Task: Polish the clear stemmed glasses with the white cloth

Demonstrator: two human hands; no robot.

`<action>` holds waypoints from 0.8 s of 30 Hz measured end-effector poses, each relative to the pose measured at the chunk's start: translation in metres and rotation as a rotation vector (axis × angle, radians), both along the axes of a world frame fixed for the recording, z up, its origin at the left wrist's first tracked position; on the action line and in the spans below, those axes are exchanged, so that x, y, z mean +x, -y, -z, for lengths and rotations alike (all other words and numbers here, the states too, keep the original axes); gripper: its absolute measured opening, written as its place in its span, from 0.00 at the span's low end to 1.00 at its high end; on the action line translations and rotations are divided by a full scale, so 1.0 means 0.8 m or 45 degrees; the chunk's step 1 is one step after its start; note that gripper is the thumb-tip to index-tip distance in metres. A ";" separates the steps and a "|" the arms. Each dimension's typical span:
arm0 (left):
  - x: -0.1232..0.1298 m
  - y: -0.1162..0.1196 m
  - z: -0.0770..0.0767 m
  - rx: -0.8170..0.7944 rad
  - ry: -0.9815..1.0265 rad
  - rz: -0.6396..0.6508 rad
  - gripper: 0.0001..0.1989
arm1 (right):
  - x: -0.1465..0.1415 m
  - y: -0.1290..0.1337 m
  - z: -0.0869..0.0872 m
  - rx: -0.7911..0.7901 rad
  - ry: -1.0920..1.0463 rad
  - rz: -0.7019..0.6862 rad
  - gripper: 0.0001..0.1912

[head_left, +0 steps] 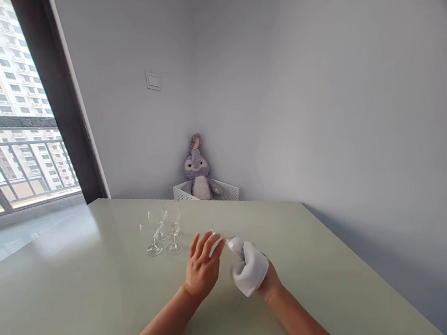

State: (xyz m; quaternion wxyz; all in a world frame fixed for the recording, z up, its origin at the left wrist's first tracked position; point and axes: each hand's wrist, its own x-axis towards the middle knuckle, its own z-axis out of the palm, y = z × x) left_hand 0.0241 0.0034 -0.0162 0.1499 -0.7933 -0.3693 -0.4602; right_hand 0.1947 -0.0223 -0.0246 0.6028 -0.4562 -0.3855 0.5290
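My left hand (pixel 203 270) is left of centre over the table, back towards me, its thumb and fingers curved around a clear glass (pixel 213 228). Only glints of this glass show; fingers and cloth hide most of it. Close by on the right, my right hand (pixel 271 282) is closed around a bunched white cloth (pixel 252 271), which covers its fingers. The cloth's upper end comes up to the left fingertips. Beyond the left hand stand several clear stemmed glasses, among them a front-left one (pixel 154 248) and a front-right one (pixel 174 247), all upright.
The pale green table (pixel 85 299) has its right edge along a grey wall. Behind its far edge a plush rabbit (pixel 200 183) sits in a white perforated basket (pixel 229 189). A light switch (pixel 153 81) is on the wall, and a window with a railing is at left.
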 end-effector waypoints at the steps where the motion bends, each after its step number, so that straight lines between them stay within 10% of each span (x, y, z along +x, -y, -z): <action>1: 0.000 -0.001 -0.003 0.014 -0.118 0.017 0.16 | -0.001 0.000 -0.003 -0.076 -0.100 -0.035 0.16; 5: -0.007 -0.013 -0.007 -0.154 -0.367 0.052 0.16 | -0.006 0.006 -0.016 -0.266 -0.292 -0.157 0.12; 15: -0.018 -0.006 -0.016 -1.171 -0.523 0.420 0.12 | 0.024 0.021 -0.062 0.068 0.564 -0.729 0.10; 21: -0.005 0.006 -0.026 -0.489 -0.502 0.076 0.11 | 0.018 0.004 -0.031 -0.067 0.151 -0.419 0.10; 24: -0.013 0.004 -0.034 -0.521 -0.520 0.101 0.10 | 0.015 0.008 -0.032 -0.079 0.111 -0.488 0.09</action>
